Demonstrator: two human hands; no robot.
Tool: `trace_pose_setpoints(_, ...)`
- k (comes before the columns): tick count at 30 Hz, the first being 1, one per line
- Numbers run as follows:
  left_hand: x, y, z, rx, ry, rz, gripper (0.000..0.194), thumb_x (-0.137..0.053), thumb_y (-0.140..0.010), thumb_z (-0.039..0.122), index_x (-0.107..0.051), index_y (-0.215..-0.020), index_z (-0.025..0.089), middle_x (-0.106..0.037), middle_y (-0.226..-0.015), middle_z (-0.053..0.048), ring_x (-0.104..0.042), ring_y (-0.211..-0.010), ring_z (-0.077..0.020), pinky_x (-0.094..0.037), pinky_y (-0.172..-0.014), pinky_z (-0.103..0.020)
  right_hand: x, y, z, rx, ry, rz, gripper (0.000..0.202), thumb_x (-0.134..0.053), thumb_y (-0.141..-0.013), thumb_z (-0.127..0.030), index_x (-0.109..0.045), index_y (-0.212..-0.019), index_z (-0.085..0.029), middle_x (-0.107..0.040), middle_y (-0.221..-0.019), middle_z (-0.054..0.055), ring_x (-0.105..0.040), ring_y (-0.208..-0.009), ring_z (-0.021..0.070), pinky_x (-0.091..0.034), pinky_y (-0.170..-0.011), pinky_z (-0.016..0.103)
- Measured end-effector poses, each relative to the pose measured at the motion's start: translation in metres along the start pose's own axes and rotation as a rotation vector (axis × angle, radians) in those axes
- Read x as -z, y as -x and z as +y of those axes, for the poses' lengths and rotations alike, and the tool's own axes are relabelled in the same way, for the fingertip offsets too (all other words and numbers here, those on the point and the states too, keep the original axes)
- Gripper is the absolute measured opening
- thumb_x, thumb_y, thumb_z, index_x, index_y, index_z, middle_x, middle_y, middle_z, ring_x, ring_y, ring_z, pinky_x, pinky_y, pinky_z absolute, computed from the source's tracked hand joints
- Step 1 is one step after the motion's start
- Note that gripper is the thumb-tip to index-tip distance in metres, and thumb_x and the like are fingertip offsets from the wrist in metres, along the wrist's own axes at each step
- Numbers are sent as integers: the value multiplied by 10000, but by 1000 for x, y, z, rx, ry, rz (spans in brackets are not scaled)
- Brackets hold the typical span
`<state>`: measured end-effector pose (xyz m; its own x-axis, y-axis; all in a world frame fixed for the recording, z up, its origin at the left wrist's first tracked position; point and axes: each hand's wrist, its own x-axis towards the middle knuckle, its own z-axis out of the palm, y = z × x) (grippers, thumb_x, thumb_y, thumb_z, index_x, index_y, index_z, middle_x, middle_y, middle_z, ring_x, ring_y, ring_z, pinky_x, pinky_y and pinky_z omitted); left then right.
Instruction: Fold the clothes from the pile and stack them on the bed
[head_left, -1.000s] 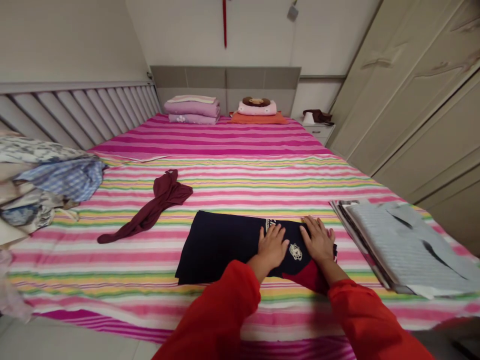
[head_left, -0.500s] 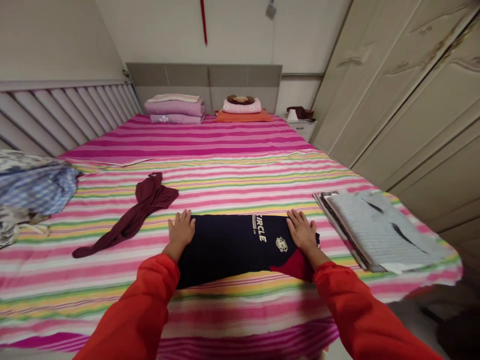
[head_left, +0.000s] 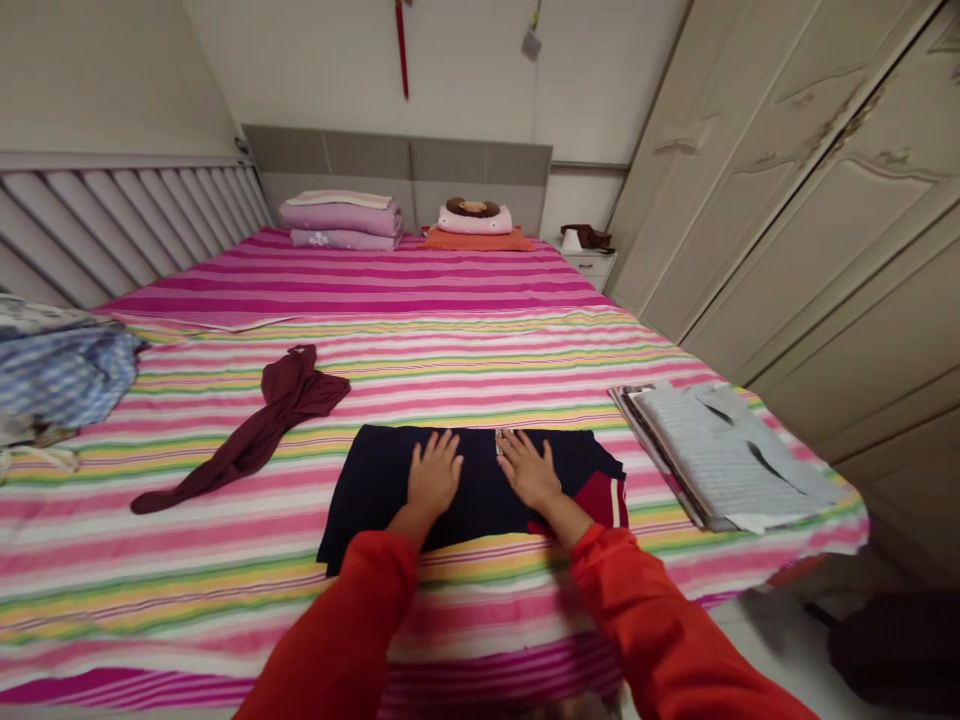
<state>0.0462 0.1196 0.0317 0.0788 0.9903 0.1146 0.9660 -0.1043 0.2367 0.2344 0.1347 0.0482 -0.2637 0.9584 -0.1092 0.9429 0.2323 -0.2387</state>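
A dark navy garment (head_left: 476, 500), folded into a long strip with a red patch and white stripe at its right end, lies on the striped bedsheet (head_left: 450, 370). My left hand (head_left: 435, 472) rests flat on its middle-left part, fingers spread. My right hand (head_left: 529, 470) lies flat on it further right, fingers apart, covering most of the printed lettering. Neither hand grips the cloth.
A maroon garment (head_left: 259, 430) lies twisted at the left, with a pile of blue checked clothes (head_left: 71, 370) beyond it. Folded clothes (head_left: 720, 450) are stacked at the right. Folded purple bedding (head_left: 341, 218) and an orange pillow (head_left: 476, 240) sit by the headboard.
Both hands have moved inward from the garment's two ends to its middle. The ends are now uncovered, the print is mostly hidden, and the view has shifted slightly.
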Motion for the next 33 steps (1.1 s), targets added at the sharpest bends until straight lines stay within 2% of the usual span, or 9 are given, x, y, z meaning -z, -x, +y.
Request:
trace_pose_setpoints(5,25,6,-86,164,-82,58,513,-347,-966,304,-463,-1456,208,-423,-1540,-94,-317,-1453,-295,-206,-1189,-558,9,2,63,-131,36,77,519,-250,-1016,-389,-344,-1522,-326,-310,-1607,-3,-216,-1495,242,-124,-1199,580)
trace_pose_setpoints(9,39,20,-118,284,-84,79,529,-314,-970,301,-430,-1474,190,-397,-1554,-103,-296,-1461,-308,-183,-1185,-590,14,5,73,-194,20,83,529,-259,-1007,-389,-363,-1519,-307,-342,-1594,12,-252,-1483,249,-148,-1208,544)
trace_pose_setpoints(11,45,27,-112,386,-76,92,531,-307,-972,297,-430,-1472,166,-403,-1549,-123,-302,-1454,-335,-190,-1169,-623,14,9,64,-226,-7,87,535,-230,-1009,-384,-370,-1517,-289,-345,-1591,32,-250,-1482,266,-178,-1184,585)
trace_pose_setpoints(14,42,40,-71,398,-64,124,525,-295,-980,294,-458,-1449,124,-388,-1553,-148,-312,-1446,-350,-217,-1161,-617,6,26,36,-170,-51,176,546,-188,-1015,-396,-381,-1510,-273,-354,-1586,52,-241,-1483,277,-199,-1153,624)
trace_pose_setpoints(18,14,71,13,35,22,74,495,-293,-997,327,-465,-1448,220,-388,-1563,-79,-320,-1455,-273,-244,-1181,-546,-16,62,-1,0,-61,237,531,-217,-1015,-412,-414,-1491,-281,-376,-1575,39,-248,-1482,259,-162,-1171,589)
trace_pose_setpoints(21,-8,93,45,-193,76,17,504,-378,-980,434,-447,-1453,271,-410,-1554,-45,-307,-1463,-246,-226,-1194,-538,-24,81,-1,29,-36,216,512,-260,-1007,-392,-428,-1482,-300,-392,-1565,44,-281,-1469,278,-141,-1169,600)
trace_pose_setpoints(24,-12,108,33,-205,78,3,528,-452,-953,446,-441,-1453,279,-428,-1543,-44,-293,-1468,-244,-204,-1203,-528,-22,83,22,33,-40,176,500,-296,-997,-385,-423,-1479,-337,-388,-1567,36,-327,-1451,267,-178,-1166,577)
trace_pose_setpoints(27,-3,124,-2,-39,121,58,487,-502,-923,353,-497,-1401,259,-456,-1523,-77,-331,-1448,-261,-237,-1186,-522,-16,76,43,24,-123,99,488,-298,-993,-390,-448,-1456,-351,-409,-1556,27,-340,-1448,244,-227,-1158,554)
trace_pose_setpoints(33,7,178,-67,594,771,522,332,-627,-760,234,-604,-1087,185,-596,-1309,-153,-511,-1285,-264,-390,-1091,-447,-15,71,49,43,-228,-13,703,-595,-818,-515,-422,-1471,-321,-334,-1594,68,-234,-1490,289,-138,-1172,591)
